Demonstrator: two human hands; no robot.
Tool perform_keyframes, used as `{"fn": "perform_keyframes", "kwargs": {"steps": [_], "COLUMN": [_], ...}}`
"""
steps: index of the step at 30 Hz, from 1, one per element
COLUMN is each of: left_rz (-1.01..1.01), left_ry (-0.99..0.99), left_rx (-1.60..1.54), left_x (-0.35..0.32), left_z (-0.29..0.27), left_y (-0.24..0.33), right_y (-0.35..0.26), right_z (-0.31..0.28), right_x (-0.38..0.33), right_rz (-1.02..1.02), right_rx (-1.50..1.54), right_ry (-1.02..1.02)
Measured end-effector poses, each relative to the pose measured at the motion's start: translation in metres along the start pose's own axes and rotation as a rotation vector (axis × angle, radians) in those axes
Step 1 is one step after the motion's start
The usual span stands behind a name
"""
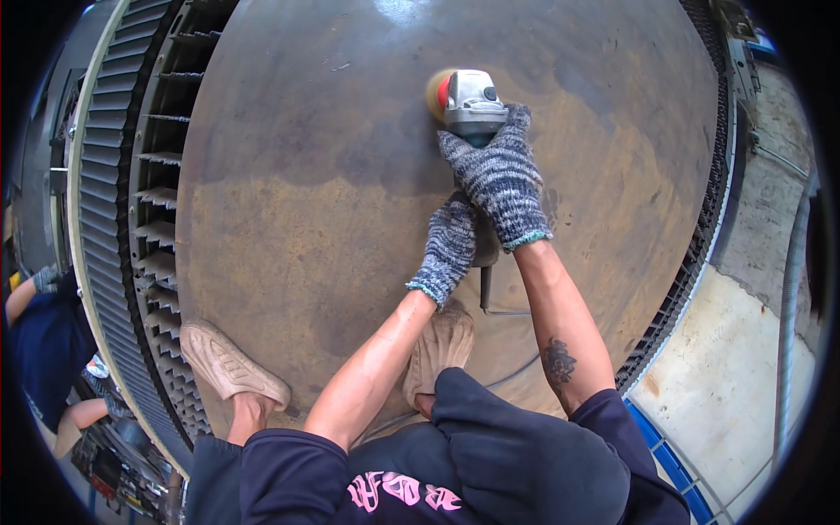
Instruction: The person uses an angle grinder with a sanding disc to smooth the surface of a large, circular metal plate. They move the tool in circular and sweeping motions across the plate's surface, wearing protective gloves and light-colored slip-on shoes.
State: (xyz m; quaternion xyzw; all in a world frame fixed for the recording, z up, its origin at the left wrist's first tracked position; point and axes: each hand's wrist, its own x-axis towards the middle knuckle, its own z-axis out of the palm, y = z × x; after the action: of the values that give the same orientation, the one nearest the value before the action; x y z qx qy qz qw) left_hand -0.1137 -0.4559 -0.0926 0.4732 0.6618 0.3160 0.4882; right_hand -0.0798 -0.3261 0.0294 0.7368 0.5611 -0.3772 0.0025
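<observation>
1. Two gloved hands worked one tool, seen from the head camera I was watching. Nearest me sat the dark hoodie (490, 464) with pink lettering across the chest, the only printed thing in view; I saw no packages, labels or signs.
2. Both tan shoes (229, 363) stood directly on the big rusty steel disc (306, 175), so the person was crouched on the piece being worked.
3. The left hand (448, 249) was wrapped tight round the rear handle of the angle grinder (472, 105), its grip fully closed on it, just above the cable (485, 289) leaving the handle's end.
4. The right hand (500, 175) was clamped over the grinder body, grip closed, pressing the head down. The tool lay near the disc's upper middle, its orange abrasive wheel (435, 92) touching the steel.
5. My worry: the cable trailed back across the plate between the feet, where it could snag; and if the wheel caught, the kick could throw the tool towards the bare forearms.
6. Farthest off, the finned ring (144, 219) edged the disc, and another person's arm (26, 293) was close to it on the left.
</observation>
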Motion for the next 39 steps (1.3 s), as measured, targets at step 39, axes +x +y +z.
{"fn": "perform_keyframes", "kwargs": {"steps": [39], "left_rz": [0.000], "left_ry": [-0.089], "left_rx": [-0.413], "left_x": [0.045], "left_z": [0.045], "left_y": [0.039], "right_y": [0.050], "right_z": [-0.035], "right_x": [0.048], "right_rz": [0.074], "right_rx": [0.060], "right_ry": [0.256]}}
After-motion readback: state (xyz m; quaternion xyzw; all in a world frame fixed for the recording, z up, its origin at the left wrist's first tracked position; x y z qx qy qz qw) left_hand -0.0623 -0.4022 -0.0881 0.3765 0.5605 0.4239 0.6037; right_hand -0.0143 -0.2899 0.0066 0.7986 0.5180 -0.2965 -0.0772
